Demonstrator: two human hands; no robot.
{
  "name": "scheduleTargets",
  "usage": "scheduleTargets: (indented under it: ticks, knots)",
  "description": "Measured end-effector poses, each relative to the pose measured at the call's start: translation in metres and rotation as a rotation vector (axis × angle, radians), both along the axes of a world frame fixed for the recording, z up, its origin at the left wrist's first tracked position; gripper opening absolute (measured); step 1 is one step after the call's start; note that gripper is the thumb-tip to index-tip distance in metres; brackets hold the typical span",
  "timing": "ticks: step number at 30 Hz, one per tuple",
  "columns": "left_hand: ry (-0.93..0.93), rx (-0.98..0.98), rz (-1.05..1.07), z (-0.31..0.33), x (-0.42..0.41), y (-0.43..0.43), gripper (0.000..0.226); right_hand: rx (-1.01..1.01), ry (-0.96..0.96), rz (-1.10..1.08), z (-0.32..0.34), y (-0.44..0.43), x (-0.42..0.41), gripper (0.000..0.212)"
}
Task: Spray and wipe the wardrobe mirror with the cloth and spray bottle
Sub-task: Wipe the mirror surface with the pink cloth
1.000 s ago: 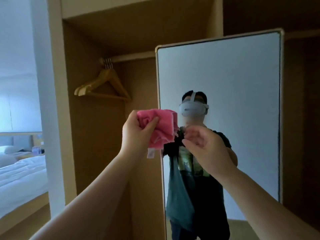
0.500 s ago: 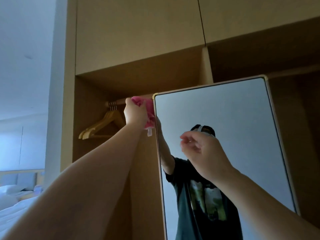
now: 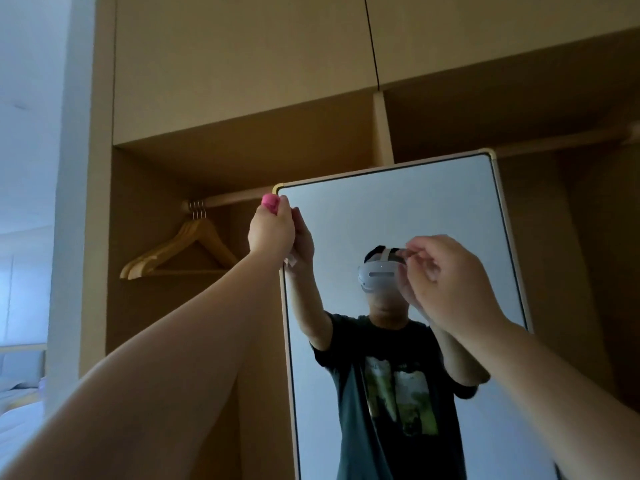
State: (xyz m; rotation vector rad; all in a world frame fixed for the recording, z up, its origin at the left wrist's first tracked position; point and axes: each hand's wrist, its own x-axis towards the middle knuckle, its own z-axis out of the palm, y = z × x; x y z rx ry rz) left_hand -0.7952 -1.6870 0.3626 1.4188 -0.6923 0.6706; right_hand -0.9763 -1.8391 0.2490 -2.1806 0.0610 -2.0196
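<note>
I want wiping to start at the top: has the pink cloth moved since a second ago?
Yes. The left hand has carried the pink cloth upward along the mirror's left edge, to its top-left corner.

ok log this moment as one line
left hand: grips pink cloth at mirror top-left corner | right hand: raised, loosely curled, nothing seen in it | spray bottle: not in view
</note>
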Motion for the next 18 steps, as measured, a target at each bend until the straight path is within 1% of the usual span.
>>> scheduleTargets:
  ticks: [3,6,8,11,15,18]
  knots:
    - [0.001,0.011,0.043,-0.004,0.001,-0.004,0.025,-0.032,-0.052,-0.226,0.004,-0.026,-0.017,0.022]
    - [0.034,0.032,0.073,-0.008,-0.002,-0.008,0.034,0.025,-0.093,-0.399,0.004,-0.045,-0.037,0.031]
    - [0.043,0.04,0.082,-0.009,-0.004,-0.009,0.039,0.078,-0.121,-0.458,0.002,-0.054,-0.045,0.032]
    - [0.045,0.033,0.087,-0.013,-0.008,-0.01,0.037,0.164,-0.096,-0.491,-0.005,-0.063,-0.047,0.034]
    - [0.023,0.026,0.089,-0.018,-0.013,-0.011,0.03,0.312,0.029,-0.444,-0.015,-0.073,-0.042,0.058]
    - [0.022,0.025,0.082,-0.023,-0.017,-0.011,0.022,0.378,0.076,-0.394,-0.019,-0.076,-0.038,0.064]
